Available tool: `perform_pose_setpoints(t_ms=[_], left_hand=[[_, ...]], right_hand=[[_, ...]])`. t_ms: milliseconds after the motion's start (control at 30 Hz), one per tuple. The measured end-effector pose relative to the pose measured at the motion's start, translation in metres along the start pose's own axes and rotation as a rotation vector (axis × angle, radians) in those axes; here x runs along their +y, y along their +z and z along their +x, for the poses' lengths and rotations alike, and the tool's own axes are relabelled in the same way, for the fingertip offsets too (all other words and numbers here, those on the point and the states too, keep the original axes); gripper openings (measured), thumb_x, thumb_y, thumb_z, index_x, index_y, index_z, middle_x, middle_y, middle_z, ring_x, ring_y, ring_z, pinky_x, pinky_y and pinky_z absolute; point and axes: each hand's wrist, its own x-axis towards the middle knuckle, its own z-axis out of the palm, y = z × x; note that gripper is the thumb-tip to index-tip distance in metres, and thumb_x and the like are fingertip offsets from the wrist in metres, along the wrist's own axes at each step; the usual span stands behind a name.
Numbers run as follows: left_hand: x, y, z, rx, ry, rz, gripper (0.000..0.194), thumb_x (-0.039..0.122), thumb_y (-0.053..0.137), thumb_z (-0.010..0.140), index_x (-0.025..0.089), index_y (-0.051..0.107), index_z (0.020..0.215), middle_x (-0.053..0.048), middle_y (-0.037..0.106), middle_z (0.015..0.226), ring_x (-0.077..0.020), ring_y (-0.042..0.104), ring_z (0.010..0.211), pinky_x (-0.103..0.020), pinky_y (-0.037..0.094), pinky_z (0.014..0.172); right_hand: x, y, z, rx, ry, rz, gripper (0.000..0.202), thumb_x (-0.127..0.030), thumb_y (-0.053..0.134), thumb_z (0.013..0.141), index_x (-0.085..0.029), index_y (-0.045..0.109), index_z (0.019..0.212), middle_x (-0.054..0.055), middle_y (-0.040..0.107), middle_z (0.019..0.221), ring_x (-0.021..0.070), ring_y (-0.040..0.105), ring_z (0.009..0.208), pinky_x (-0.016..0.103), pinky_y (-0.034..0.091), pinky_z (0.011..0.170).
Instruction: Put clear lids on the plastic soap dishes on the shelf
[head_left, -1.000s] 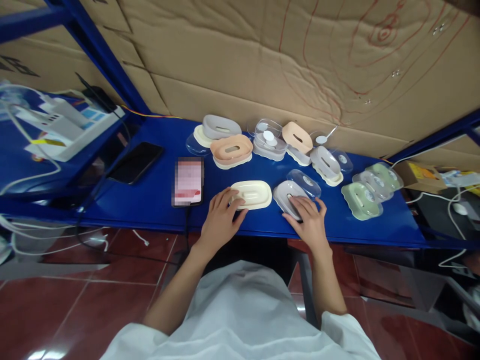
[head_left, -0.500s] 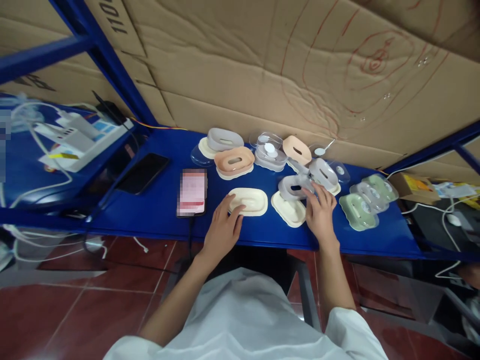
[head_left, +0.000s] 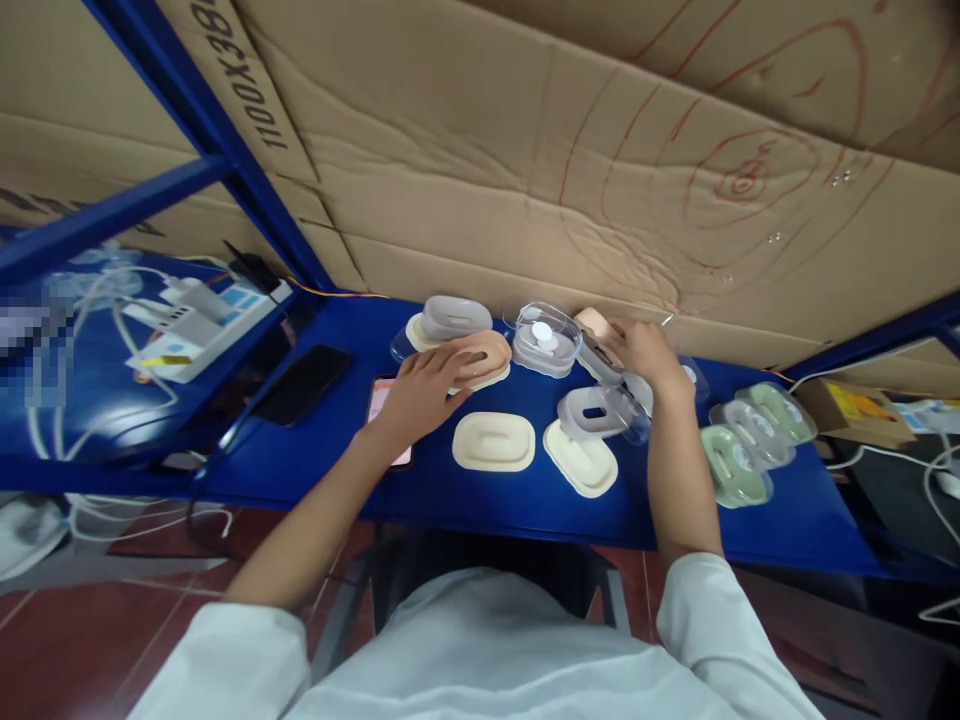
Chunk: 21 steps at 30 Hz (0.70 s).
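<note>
A blue table [head_left: 435, 495] runs across in front of the person. Nearest on it lies a cream tray [head_left: 493, 441], a rounded oblong with its long axis left to right. To its right a second cream tray [head_left: 581, 460] slants, near end rightward, with a grey box [head_left: 589, 408] overlapping its far edge.

Farther back, left of centre, sits a peach dish [head_left: 487, 350], smooth and oval, with a raised rim and a slot, on a cream base [head_left: 491, 380]. The left hand [head_left: 426, 390] lies over its left end, palm down, fingers close together and thumb apart on the near side; whether they grip cannot be told. The dish's long axis runs left to right, right end slightly farther off.

Deeper, right of centre, is a partly covered peach box [head_left: 592, 322], slanting from far left to near right. The right hand [head_left: 649, 352] bends inward over its right end, forearm pointing forward; the fingertips are partly hidden, their hold unclear. Behind stands a cardboard panel [head_left: 465, 150].
</note>
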Motion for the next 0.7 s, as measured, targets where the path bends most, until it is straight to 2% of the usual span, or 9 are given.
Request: perform_pose_setpoints(t_ms=[67,133,200,233,333,433,500,567,700], left_hand=[[-0.009,-0.002,0.012,-0.089,0.040,-0.003,0.050,0.029,0.056,0.101,0.035,0.058,0.151,-0.007,0.058,0.159,-0.0351,0.065,0.135,-0.053,0.052,0.111],[-0.015,-0.003,0.020,-0.184,0.093,-0.069,0.044,0.031,0.050,0.105,0.036,0.063,0.146,-0.005,0.061,0.157,-0.0321,0.068,0.130,-0.049,0.055,0.107],[-0.020,-0.005,0.027,-0.256,0.144,-0.184,0.038,0.036,0.046,0.107,0.032,0.071,0.136,-0.006,0.069,0.146,-0.0292,0.071,0.125,-0.044,0.058,0.103],[-0.023,-0.005,0.030,-0.271,0.168,-0.246,0.037,0.039,0.046,0.108,0.030,0.073,0.130,-0.006,0.073,0.139,-0.0282,0.072,0.122,-0.043,0.058,0.103],[-0.034,-0.005,0.037,-0.199,0.193,-0.378,0.036,0.043,0.046,0.109,0.025,0.074,0.123,-0.008,0.076,0.131,-0.0273,0.071,0.124,-0.043,0.056,0.108],[-0.047,-0.004,0.041,-0.074,0.111,-0.440,0.037,0.044,0.045,0.110,0.023,0.073,0.122,-0.010,0.076,0.127,-0.0258,0.072,0.121,-0.042,0.056,0.107],[-0.054,-0.003,0.039,-0.004,0.049,-0.441,0.037,0.044,0.044,0.110,0.022,0.072,0.121,-0.009,0.077,0.124,-0.0245,0.073,0.117,-0.041,0.057,0.106],[-0.059,-0.003,0.035,0.063,0.003,-0.395,0.036,0.042,0.044,0.110,0.023,0.072,0.122,-0.009,0.076,0.127,-0.0251,0.070,0.122,-0.044,0.054,0.111],[-0.064,0.001,0.028,0.085,-0.016,-0.360,0.031,0.038,0.050,0.107,0.025,0.071,0.125,-0.009,0.072,0.133,-0.0256,0.066,0.129,-0.046,0.051,0.117]], right_hand=[[-0.005,-0.010,-0.004,0.065,0.029,-0.011,0.039,-0.038,0.063,0.101,-0.022,0.071,0.136,0.015,0.080,0.114,0.0345,0.070,0.105,0.042,0.047,0.091],[-0.015,-0.014,-0.009,0.153,0.002,-0.026,0.044,-0.030,0.060,0.101,-0.020,0.065,0.144,0.018,0.075,0.127,0.0373,0.067,0.115,0.048,0.045,0.099],[-0.032,-0.014,-0.014,0.189,-0.100,-0.010,0.042,-0.020,0.054,0.102,-0.017,0.066,0.142,0.019,0.071,0.135,0.0377,0.064,0.123,0.051,0.042,0.106],[-0.043,-0.011,-0.017,0.169,-0.177,0.023,0.040,-0.017,0.051,0.102,-0.017,0.068,0.139,0.018,0.072,0.135,0.0361,0.063,0.124,0.051,0.042,0.107],[-0.082,0.006,-0.024,0.035,-0.455,0.171,0.037,-0.018,0.050,0.105,-0.020,0.068,0.138,0.013,0.071,0.139,0.0302,0.063,0.127,0.046,0.045,0.110],[-0.115,0.029,-0.030,0.014,-0.648,0.230,0.047,-0.021,0.059,0.104,-0.022,0.058,0.151,0.012,0.057,0.159,0.0293,0.051,0.146,0.051,0.038,0.122],[-0.127,0.042,-0.032,0.032,-0.687,0.204,0.056,-0.018,0.063,0.101,-0.024,0.053,0.156,0.012,0.051,0.164,0.0306,0.046,0.152,0.056,0.032,0.126],[-0.133,0.050,-0.032,0.054,-0.682,0.173,0.060,-0.016,0.062,0.101,-0.025,0.050,0.159,0.013,0.049,0.165,0.0316,0.044,0.153,0.057,0.030,0.127],[-0.139,0.057,-0.028,0.111,-0.666,0.147,0.061,-0.017,0.058,0.104,-0.024,0.044,0.163,0.014,0.039,0.172,0.0317,0.031,0.161,0.059,0.021,0.130]])
